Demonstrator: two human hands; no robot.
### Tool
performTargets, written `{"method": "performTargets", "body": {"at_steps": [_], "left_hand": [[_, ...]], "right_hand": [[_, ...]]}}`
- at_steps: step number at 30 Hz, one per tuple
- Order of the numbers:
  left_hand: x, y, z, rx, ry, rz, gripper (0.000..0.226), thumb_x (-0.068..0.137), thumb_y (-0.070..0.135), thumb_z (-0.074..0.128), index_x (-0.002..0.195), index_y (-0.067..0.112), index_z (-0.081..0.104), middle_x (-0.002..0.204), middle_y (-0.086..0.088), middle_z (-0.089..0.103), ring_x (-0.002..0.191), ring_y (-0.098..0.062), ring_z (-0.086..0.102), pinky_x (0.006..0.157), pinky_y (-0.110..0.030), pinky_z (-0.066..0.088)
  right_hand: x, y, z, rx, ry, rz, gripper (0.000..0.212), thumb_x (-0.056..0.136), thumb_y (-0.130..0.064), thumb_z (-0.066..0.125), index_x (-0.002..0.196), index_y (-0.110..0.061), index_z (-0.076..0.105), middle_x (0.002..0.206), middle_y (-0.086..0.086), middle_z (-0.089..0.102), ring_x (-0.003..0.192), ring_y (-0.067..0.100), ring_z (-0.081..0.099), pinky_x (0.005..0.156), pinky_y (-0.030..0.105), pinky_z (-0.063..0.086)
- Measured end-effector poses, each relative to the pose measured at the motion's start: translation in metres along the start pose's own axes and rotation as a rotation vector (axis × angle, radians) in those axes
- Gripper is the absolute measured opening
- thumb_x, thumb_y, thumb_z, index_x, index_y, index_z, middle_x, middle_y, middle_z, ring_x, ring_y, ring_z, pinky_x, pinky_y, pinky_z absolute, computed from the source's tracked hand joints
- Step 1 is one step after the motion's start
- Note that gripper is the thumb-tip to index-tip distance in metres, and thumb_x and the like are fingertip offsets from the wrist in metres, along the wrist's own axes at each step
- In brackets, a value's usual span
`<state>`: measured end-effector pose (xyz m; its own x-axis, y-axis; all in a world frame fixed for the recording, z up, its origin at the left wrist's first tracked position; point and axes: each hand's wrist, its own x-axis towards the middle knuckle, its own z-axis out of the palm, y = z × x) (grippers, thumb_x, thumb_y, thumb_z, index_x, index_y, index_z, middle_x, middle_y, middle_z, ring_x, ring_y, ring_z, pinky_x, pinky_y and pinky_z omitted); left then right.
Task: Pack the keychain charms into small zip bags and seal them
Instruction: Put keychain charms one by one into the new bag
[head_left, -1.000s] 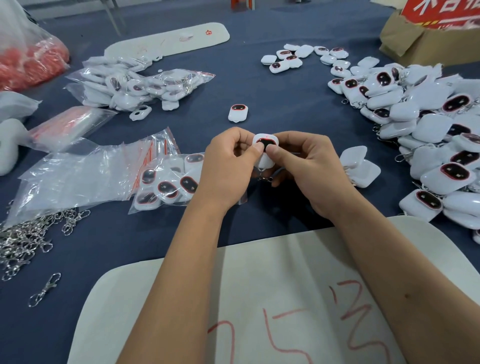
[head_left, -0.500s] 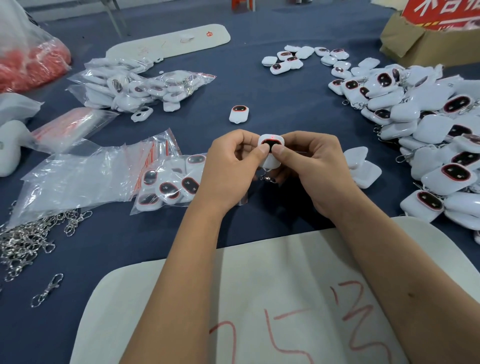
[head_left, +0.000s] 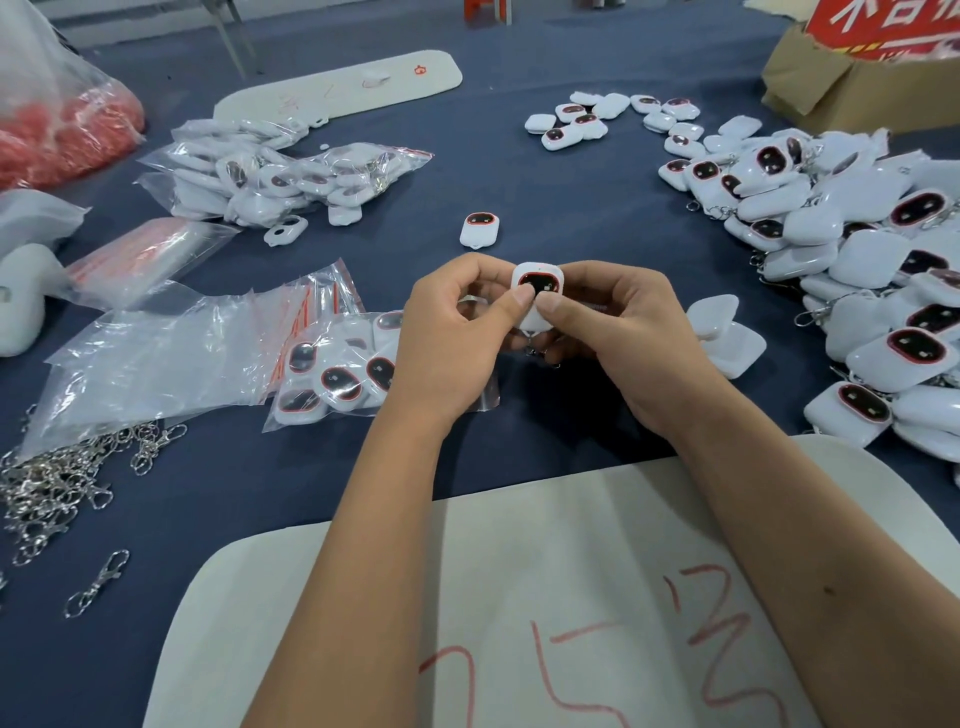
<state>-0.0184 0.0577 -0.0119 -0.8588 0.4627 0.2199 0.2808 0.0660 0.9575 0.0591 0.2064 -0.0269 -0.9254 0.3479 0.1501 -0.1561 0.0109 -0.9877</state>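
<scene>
Your left hand (head_left: 457, 332) and right hand (head_left: 618, 332) pinch one charm (head_left: 537, 283) above the blue tablecloth (head_left: 545, 197); beyond it, a cardboard box (head_left: 852, 93).

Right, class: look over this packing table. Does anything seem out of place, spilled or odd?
One charm lies alone on the cloth, apart from the big heap on the right. A single metal clasp has strayed from the clasp pile at the left edge. Otherwise nothing looks damaged; both hands hold one charm.
</scene>
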Motion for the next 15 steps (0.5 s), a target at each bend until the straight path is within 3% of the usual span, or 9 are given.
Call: {"method": "performTargets", "body": {"at_steps": [5, 10, 15], "left_hand": [[0.0002, -0.0011, 0.0031, 0.003, 0.029, 0.011, 0.005, 0.095, 0.016, 0.074, 0.097, 0.011, 0.074, 0.086, -0.011, 0.073, 0.081, -0.028, 0.073, 0.067, -0.033, 0.063], [0.0005, 0.0002, 0.006, 0.05, 0.058, 0.003, 0.008, 0.095, 0.018, 0.074, 0.096, 0.01, 0.075, 0.084, -0.007, 0.075, 0.077, -0.025, 0.075, 0.07, -0.039, 0.065], [0.0059, 0.0076, -0.0012, 0.154, 0.272, 0.01, 0.014, 0.096, 0.018, 0.066, 0.082, 0.014, 0.07, 0.071, 0.005, 0.069, 0.061, -0.013, 0.068, 0.06, -0.035, 0.058]], "right_hand": [[0.0, 0.0024, 0.0012, -0.082, 0.037, -0.043, 0.012, 0.094, -0.004, 0.074, 0.103, -0.01, 0.077, 0.086, 0.011, 0.079, 0.071, 0.022, 0.07, 0.067, 0.03, 0.06], [-0.0003, 0.0019, 0.0045, -0.102, 0.048, -0.057, 0.017, 0.095, -0.002, 0.07, 0.104, -0.014, 0.076, 0.085, 0.003, 0.08, 0.07, 0.01, 0.07, 0.065, 0.022, 0.056], [0.0019, 0.003, 0.0029, -0.125, 0.108, -0.018, 0.016, 0.096, -0.003, 0.069, 0.098, -0.017, 0.076, 0.078, -0.002, 0.075, 0.064, 0.008, 0.064, 0.065, 0.022, 0.052]]}}
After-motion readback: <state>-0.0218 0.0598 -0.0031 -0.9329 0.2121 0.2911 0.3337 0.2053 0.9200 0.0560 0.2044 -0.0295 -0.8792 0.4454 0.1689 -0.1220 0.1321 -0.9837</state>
